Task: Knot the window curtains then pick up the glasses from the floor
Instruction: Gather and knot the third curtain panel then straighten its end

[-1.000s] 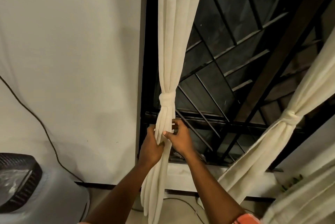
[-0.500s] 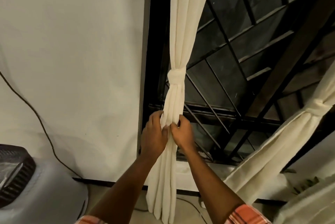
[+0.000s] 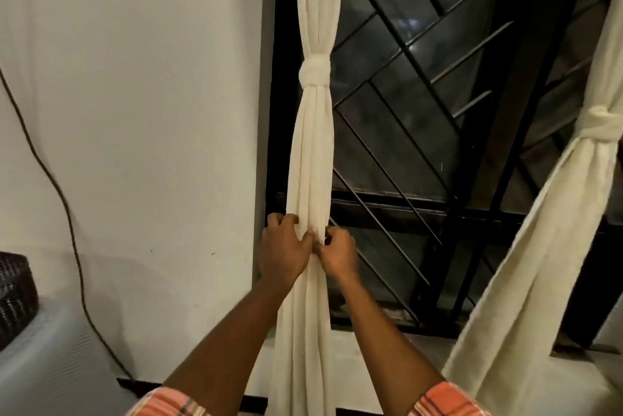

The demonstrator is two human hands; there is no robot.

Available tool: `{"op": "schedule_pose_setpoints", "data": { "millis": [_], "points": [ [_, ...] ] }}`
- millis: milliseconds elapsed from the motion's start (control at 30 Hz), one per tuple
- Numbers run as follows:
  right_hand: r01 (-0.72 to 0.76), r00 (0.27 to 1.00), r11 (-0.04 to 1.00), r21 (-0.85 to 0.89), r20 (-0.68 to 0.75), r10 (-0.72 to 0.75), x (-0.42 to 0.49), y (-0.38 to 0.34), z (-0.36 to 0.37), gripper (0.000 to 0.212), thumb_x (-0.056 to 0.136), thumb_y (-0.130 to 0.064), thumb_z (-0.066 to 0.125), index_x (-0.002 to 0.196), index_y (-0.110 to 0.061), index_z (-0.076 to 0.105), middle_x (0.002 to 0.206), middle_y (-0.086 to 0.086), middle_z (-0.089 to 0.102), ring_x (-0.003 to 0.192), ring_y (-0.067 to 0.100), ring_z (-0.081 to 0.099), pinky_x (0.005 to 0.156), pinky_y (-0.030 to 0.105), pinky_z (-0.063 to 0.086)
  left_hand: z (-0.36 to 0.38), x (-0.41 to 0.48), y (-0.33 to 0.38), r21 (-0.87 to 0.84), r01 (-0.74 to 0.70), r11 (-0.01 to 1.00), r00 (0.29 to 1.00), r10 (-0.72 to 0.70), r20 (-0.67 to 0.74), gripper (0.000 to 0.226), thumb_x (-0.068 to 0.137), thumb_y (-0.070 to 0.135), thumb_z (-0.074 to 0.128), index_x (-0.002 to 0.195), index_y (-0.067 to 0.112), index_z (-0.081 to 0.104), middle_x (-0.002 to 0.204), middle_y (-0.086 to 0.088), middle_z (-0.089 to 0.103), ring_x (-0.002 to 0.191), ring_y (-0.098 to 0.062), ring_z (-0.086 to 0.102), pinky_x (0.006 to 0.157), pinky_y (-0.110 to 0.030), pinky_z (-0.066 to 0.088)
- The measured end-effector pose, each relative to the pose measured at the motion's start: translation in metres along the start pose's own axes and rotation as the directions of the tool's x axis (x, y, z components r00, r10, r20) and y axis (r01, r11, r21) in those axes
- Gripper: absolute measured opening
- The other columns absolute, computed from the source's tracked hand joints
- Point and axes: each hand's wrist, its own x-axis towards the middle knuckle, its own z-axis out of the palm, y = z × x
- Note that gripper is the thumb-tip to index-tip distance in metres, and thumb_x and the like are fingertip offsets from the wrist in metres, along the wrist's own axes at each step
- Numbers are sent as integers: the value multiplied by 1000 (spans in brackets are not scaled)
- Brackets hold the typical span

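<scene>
A cream left curtain (image 3: pixel 312 152) hangs in front of a dark barred window, tied in a knot (image 3: pixel 315 72) partway up. Below the knot, my left hand (image 3: pixel 285 250) grips the hanging folds from the left side. My right hand (image 3: pixel 338 252) pinches the same folds from the right, its fingers touching the left hand. A second cream curtain (image 3: pixel 553 227) at the right is also knotted (image 3: pixel 601 122) and slants down toward the sill. No glasses are visible in this view.
A white wall (image 3: pixel 135 112) fills the left, with a dark cable (image 3: pixel 60 193) running down it. A white appliance with a black mesh part (image 3: pixel 15 294) stands at the lower left. Black window bars (image 3: pixel 414 132) lie behind the curtains.
The view has tilted so the left knot appears higher above my hands. Both hands stay on the folds below it, sliding slightly lower along the cloth.
</scene>
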Motion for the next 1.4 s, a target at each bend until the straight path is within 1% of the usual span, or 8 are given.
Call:
{"op": "schedule_pose_setpoints", "data": {
  "millis": [200,333,433,567,867,1167,1300,1400],
  "points": [
    [69,996,985,159,41,-77,-15,26,-17,21,83,-18,74,99,-6,70,89,-1,69,76,7,64,65,19,53,12,-26,-13,6,67,998,997,-67,37,51,87,57,55,120,19,59,116,-1,63,102,-20,62,76,-28,42],
    [98,969,966,240,198,-147,-12,37,-25,18,82,-5,72,99,-10,72,94,4,73,86,14,69,83,39,57,14,-36,-4,-1,77,997,993,-77,91,49,87,51,58,123,18,54,117,-1,63,104,-21,61,80,-30,45],
    [109,960,947,303,214,-179,-11,45,-27,17,84,-4,68,98,-13,73,93,1,74,87,13,70,84,39,57,19,-45,5,-147,14,989,998,-23,-64,48,88,40,60,129,22,42,123,2,54,106,-17,58,83,-31,49],
    [73,966,907,414,197,-168,-22,57,-25,15,92,-16,63,94,-7,74,88,10,74,85,24,71,80,43,58,21,-66,14,-85,-130,988,947,99,-305,38,89,38,60,122,24,46,117,6,52,98,-10,57,70,-23,47],
    [90,950,899,429,234,-207,-27,64,-28,22,93,-14,61,72,-16,68,65,-4,63,62,8,58,65,32,51,25,-66,14,-42,96,995,986,-100,-133,46,87,59,52,115,23,56,104,4,66,92,-20,64,77,-35,52],
    [95,960,984,153,247,-131,-7,94,-23,15,89,-28,64,90,-14,65,87,3,69,80,20,66,72,37,56,57,-68,10,3,71,997,997,-71,-6,23,93,39,52,91,18,62,81,6,61,80,-18,62,64,-27,41],
    [-54,985,979,-198,-174,19,-13,98,-30,21,95,-29,54,90,-12,67,92,13,68,89,32,64,64,30,39,36,-69,-19,140,133,981,988,-121,-91,25,95,32,47,84,13,60,81,-3,62,84,-28,62,62,-30,40],
    [-213,853,970,-118,-507,126,-22,90,-54,22,95,-20,54,100,-5,70,95,19,69,88,38,64,65,34,43,11,-60,-50,68,243,968,943,-220,-251,20,92,25,48,90,14,64,89,-11,67,85,-36,61,70,-36,48]
  ]
}}
